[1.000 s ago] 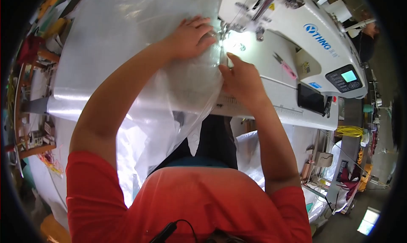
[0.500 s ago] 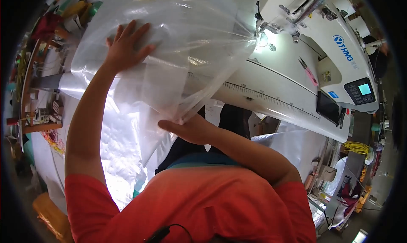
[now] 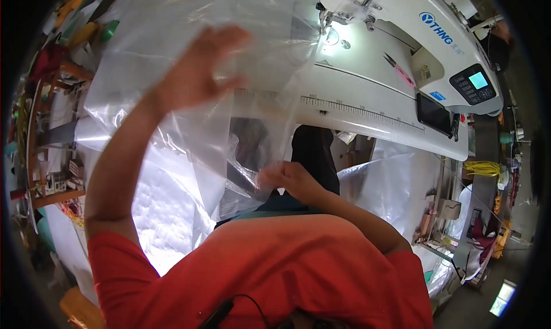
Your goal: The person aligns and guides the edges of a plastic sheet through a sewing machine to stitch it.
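Observation:
A large clear plastic sheet (image 3: 143,59) spreads over the sewing machine's bed and hangs down toward my lap. One edge of it reaches the lit needle area of the sewing machine (image 3: 396,19). Over the sheet, my left hand (image 3: 198,70) is blurred by motion, thumb and fingers apart, holding nothing. Whether it touches the plastic I cannot tell. Close to my body, my right hand (image 3: 290,178) has its fingers curled on the sheet's near edge. Pink-handled thread snips (image 3: 400,70) lie on the machine bed, right of the needle.
A ruler scale (image 3: 356,108) runs along the machine bed's front edge. A dark phone-like device (image 3: 434,114) lies at the right of the bed, near the control panel (image 3: 473,84). Yellow cord (image 3: 482,168) is bundled farther right. Wooden shelving (image 3: 57,198) stands at left.
My left hand has lifted and shifted right from where it lay flat on the sheet. My right hand has moved right along with the sheet's edge. The machine appears shifted left in view.

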The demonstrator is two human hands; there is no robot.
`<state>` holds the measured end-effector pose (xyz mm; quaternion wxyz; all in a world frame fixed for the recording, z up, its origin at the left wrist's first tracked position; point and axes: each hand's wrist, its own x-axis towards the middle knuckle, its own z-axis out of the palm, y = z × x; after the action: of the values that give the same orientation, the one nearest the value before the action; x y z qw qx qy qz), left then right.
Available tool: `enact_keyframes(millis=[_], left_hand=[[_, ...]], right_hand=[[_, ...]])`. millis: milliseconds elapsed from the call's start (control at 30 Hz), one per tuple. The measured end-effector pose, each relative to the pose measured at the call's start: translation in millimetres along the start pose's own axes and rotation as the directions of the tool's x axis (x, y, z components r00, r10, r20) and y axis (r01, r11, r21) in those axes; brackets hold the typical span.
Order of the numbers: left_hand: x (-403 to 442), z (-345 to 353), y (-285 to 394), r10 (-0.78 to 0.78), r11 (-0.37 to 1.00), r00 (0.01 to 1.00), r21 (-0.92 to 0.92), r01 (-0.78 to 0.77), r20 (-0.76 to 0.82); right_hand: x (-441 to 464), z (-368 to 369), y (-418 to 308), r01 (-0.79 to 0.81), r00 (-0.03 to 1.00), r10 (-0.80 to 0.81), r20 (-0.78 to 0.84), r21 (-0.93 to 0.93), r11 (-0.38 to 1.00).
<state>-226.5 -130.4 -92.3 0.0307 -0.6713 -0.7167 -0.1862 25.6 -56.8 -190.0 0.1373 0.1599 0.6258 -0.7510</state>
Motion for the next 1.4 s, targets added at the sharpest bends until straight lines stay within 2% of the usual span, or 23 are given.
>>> enact_keyframes(millis=[33,100,167,200,233,367,400,433,567,600,633,767,833,867,933,967,1033,1100,1167,1233,1300,1333,1400], left_hand=[[-8.7,3.0,34.2,0.055,0.986,0.988,0.148,-0.076,0.143],[-45.8,18.9,52.3,-0.021,0.980,0.952,0.193,-0.040,0.304],[-74.8,7.9,39.3,-0.160,0.964,0.937,0.255,0.080,0.311],[-86.0,-0.7,35.8,-0.236,0.913,0.921,0.395,0.101,0.311],[-97.2,-9.6,35.2,-0.313,0.844,0.902,0.524,0.120,0.298],[-78.8,-39.5,74.1,-0.414,0.771,0.853,0.621,0.143,0.318],[-65.9,-27.6,83.0,-0.236,0.899,0.963,0.407,0.165,0.129],[-47.5,-11.5,90.5,-0.200,0.951,0.980,0.237,0.200,-0.021],[7.6,48.8,99.0,-0.280,0.960,0.953,0.000,0.281,-0.113],[16.2,59.6,95.2,-0.447,0.830,0.894,-0.369,0.419,0.009],[20.8,67.7,93.0,-0.544,0.551,0.818,-0.657,0.515,0.184],[23.7,88.1,97.2,-0.486,0.672,0.874,-0.627,0.395,0.029],[26.2,92.4,100.0,-0.268,0.907,0.933,-0.391,0.159,-0.242],[25.2,92.2,100.7,-0.266,0.907,0.933,-0.391,0.157,-0.242],[22.4,82.7,105.8,-0.408,0.748,0.910,-0.546,0.378,0.071],[21.3,79.7,107.4,-0.405,0.750,0.912,-0.545,0.374,0.068],[18.0,76.2,109.9,-0.510,0.448,0.801,-0.699,0.558,0.313],[14.1,86.6,108.4,-0.522,0.480,0.822,-0.717,0.505,0.229],[13.8,88.7,106.0,-0.525,0.510,0.839,-0.735,0.447,0.145],[13.7,83.4,105.0,-0.519,0.372,0.816,-0.792,0.485,0.256],[13.8,83.8,104.1,-0.517,0.355,0.812,-0.795,0.492,0.272],[14.1,83.7,104.2,-0.521,0.337,0.804,-0.796,0.502,0.286],[14.3,82.4,105.5,-0.490,0.393,0.838,-0.797,0.459,0.241]], right_hand=[[-0.4,1.1,-0.6,0.006,1.000,-0.006,0.010,-0.004,1.000],[-2.5,1.7,-1.4,0.021,1.000,-0.020,-0.009,0.110,0.994],[-12.3,1.6,-4.0,0.093,0.996,-0.093,-0.009,0.058,0.994],[-16.5,1.2,-6.9,0.167,0.986,-0.166,-0.016,0.009,0.986],[-20.3,0.5,-10.9,0.173,0.985,-0.173,-0.017,0.009,0.985],[-29.3,-1.7,-22.2,0.129,0.991,-0.132,-0.021,-0.106,0.986],[-30.5,-1.0,-22.7,0.089,0.995,-0.093,-0.035,-0.098,0.991],[-30.9,0.0,-23.1,0.097,0.994,-0.101,-0.035,-0.097,0.991],[-32.6,2.3,-20.0,0.153,0.981,-0.166,-0.096,-0.125,0.980],[-34.3,3.0,-17.6,0.156,0.978,-0.172,-0.117,-0.140,0.978],[-35.5,3.6,-16.7,0.156,0.977,-0.173,-0.121,-0.140,0.978],[-40.0,6.4,-20.2,0.242,0.930,-0.302,-0.209,-0.268,0.932],[-40.9,7.1,-22.9,0.308,0.890,-0.394,-0.229,-0.333,0.891],[-40.0,7.2,-23.7,0.265,0.912,-0.356,-0.203,-0.371,0.890],[-38.4,6.9,-24.4,0.224,0.931,-0.319,-0.180,-0.409,0.885],[-36.6,5.5,-23.8,0.199,0.935,-0.315,-0.161,-0.496,0.845],[-34.3,2.1,-23.9,0.172,0.940,-0.309,-0.145,-0.581,0.796],[-33.5,-4.5,-24.7,0.123,0.975,-0.213,-0.058,-0.660,0.741],[-22.7,-22.4,-20.7,0.123,0.914,-0.368,-0.171,-0.748,0.652],[-16.3,-28.9,-67.1,0.083,0.797,-0.191,-0.574,-0.210,0.974],[8.5,-44.4,-75.7,0.238,0.661,-0.300,-0.688,-0.186,0.953],[16.0,-47.9,-79.4,0.238,0.656,-0.302,-0.692,-0.189,0.953],[25.6,-51.6,-83.6,0.079,0.644,-0.290,-0.707,-0.316,0.945]])
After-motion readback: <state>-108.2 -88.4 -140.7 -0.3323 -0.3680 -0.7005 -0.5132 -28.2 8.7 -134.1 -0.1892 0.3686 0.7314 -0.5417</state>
